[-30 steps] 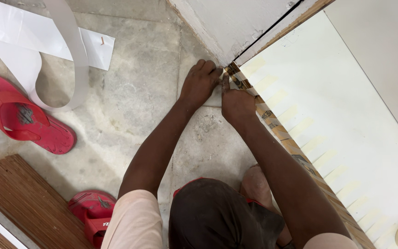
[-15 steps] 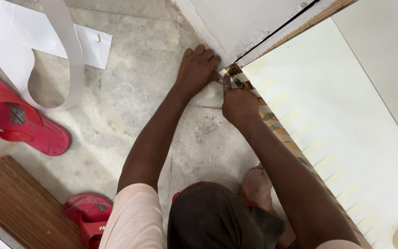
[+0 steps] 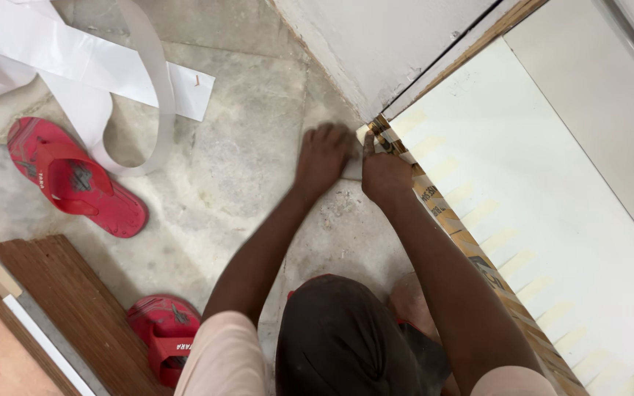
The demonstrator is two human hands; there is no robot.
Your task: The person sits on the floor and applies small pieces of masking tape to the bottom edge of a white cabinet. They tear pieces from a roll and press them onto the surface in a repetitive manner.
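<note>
Left hand [image 3: 324, 156] and right hand [image 3: 384, 174] pressed together at white panel [image 3: 552, 220] corner edge — grip hidden; concrete floor [image 3: 243, 147] open leftward.

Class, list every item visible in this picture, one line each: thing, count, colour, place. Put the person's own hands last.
Rubber flip-flop sandals: two, red, on floor at left and bottom left.
Curled plastic strips: several, white, top left.
Wooden plank: one, brown, bottom left.
Large flat board: one, white, right side.
Taped board edge: one, brown, along the board.
Concrete floor: grey, centre.
Left hand: pressing on a pale strip at the board's corner.
Right hand: gripping the same corner.
</note>
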